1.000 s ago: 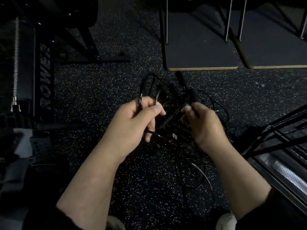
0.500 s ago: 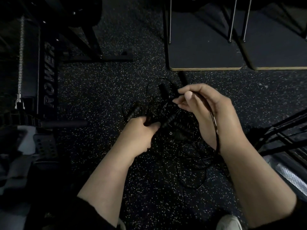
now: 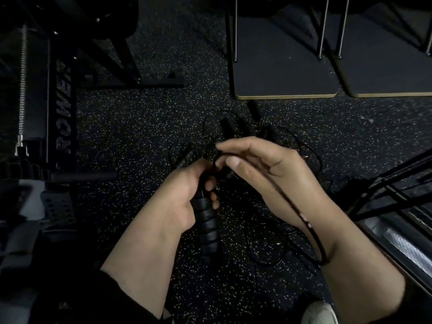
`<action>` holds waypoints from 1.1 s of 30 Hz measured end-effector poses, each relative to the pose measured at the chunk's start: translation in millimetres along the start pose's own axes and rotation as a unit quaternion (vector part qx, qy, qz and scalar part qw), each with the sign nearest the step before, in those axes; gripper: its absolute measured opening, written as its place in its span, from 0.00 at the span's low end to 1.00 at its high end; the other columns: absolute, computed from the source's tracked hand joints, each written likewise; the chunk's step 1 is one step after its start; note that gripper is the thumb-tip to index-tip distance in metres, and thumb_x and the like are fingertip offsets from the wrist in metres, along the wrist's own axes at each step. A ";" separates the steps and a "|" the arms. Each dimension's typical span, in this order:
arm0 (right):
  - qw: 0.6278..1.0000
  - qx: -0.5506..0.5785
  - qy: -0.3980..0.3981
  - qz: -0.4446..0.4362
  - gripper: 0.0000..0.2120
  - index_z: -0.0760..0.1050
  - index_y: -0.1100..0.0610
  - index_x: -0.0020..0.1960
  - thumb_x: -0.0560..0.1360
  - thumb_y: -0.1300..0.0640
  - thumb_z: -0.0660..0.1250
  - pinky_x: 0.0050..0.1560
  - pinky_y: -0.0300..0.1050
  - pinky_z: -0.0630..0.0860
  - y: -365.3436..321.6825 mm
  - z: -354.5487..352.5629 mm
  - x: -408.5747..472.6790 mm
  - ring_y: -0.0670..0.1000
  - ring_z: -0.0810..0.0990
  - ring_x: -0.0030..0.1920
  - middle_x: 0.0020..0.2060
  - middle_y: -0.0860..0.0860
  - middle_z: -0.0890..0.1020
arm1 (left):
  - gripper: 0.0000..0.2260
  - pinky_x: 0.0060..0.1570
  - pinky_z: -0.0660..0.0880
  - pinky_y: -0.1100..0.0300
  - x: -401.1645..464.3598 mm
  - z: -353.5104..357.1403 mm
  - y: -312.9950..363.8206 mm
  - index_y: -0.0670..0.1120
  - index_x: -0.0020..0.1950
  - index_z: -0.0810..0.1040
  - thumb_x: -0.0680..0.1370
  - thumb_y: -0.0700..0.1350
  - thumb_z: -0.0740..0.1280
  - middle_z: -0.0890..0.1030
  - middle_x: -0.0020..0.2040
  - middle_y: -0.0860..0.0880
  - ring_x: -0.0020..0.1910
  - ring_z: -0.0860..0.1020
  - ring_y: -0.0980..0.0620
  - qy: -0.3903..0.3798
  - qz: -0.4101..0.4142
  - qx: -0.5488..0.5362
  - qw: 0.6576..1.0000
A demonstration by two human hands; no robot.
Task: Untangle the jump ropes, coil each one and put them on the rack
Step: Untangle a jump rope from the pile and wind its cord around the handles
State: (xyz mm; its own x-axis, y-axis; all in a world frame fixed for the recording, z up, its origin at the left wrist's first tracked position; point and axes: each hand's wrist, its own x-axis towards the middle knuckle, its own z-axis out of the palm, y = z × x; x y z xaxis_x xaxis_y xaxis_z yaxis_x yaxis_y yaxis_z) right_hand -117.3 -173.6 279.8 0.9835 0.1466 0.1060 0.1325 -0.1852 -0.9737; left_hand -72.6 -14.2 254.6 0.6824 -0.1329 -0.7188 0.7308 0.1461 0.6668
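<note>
Left hand [image 3: 187, 195] grips handle [image 3: 208, 220]; right hand [image 3: 268, 174] seemingly pinches cord [image 3: 301, 218].

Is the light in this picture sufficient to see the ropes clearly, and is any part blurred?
Head view: dim overall; both hands, left and right, are lit best; the black rope tangle nearly merges with the dark speckled floor; the ribbed handle looks soft; the edges bend from the wide lens.

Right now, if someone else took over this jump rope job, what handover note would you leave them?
Left hand: grips a ribbed black handle.
Right hand: pinches a black rope that trails back along the forearm.
Tangled ropes and other handles lie heaped on the speckled floor ahead.
Done: nothing visibly coiled yet.
Left: free each rope, coil it, put all on the rack.
</note>
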 end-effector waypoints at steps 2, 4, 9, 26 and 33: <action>0.999 -0.042 -0.006 0.032 0.16 0.77 0.47 0.65 0.81 0.63 0.67 0.53 0.32 0.75 8.1 -3.0 1.9 0.39 0.82 0.52 0.50 0.44 0.84 | 0.10 0.29 0.69 0.58 -2.6 0.7 2.2 0.45 0.39 0.78 0.80 0.45 0.66 0.70 0.26 0.48 0.25 0.68 0.50 0.002 0.019 0.030 0.999; 0.990 -0.107 0.009 0.096 0.16 0.77 0.45 0.63 0.82 0.63 0.66 0.43 0.30 0.74 24.9 -5.2 4.5 0.35 0.81 0.45 0.44 0.42 0.82 | 0.09 0.30 0.69 0.58 -6.5 2.0 3.6 0.44 0.41 0.79 0.81 0.44 0.66 0.71 0.26 0.49 0.24 0.69 0.51 -0.015 0.045 0.073 0.996; 0.964 -0.146 0.026 0.221 0.22 0.69 0.43 0.72 0.82 0.60 0.66 0.41 0.39 0.74 79.7 0.0 3.8 0.46 0.80 0.43 0.46 0.43 0.82 | 0.09 0.30 0.71 0.58 -18.3 5.6 3.6 0.45 0.43 0.80 0.82 0.42 0.64 0.73 0.29 0.51 0.25 0.70 0.55 -0.084 0.138 0.192 0.968; 0.859 -0.241 0.175 0.416 0.30 0.81 0.58 0.41 0.84 0.38 0.54 0.39 0.50 0.80 134.6 -8.7 -6.2 0.56 0.82 0.32 0.33 0.55 0.84 | 0.10 0.30 0.72 0.56 -30.1 -6.4 15.0 0.54 0.49 0.85 0.84 0.51 0.64 0.85 0.42 0.49 0.28 0.75 0.53 -0.057 0.206 0.242 0.946; 0.840 0.057 0.153 0.518 0.11 0.77 0.67 0.50 0.82 0.57 0.68 0.30 0.48 0.78 112.2 -27.1 -0.9 0.55 0.74 0.26 0.32 0.58 0.74 | 0.18 0.27 0.71 0.60 -1.7 -27.0 6.9 0.45 0.53 0.84 0.82 0.59 0.65 0.86 0.40 0.50 0.24 0.74 0.53 0.118 0.106 0.146 0.976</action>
State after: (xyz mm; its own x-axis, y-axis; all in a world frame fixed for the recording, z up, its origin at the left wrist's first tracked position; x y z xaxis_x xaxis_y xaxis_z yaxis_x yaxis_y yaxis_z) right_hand -99.9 -220.9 175.9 0.5522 -0.2956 -0.7795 -0.8087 0.0373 -0.5870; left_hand -69.1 13.5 255.1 0.8212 0.1046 -0.5610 0.5706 -0.1448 0.8083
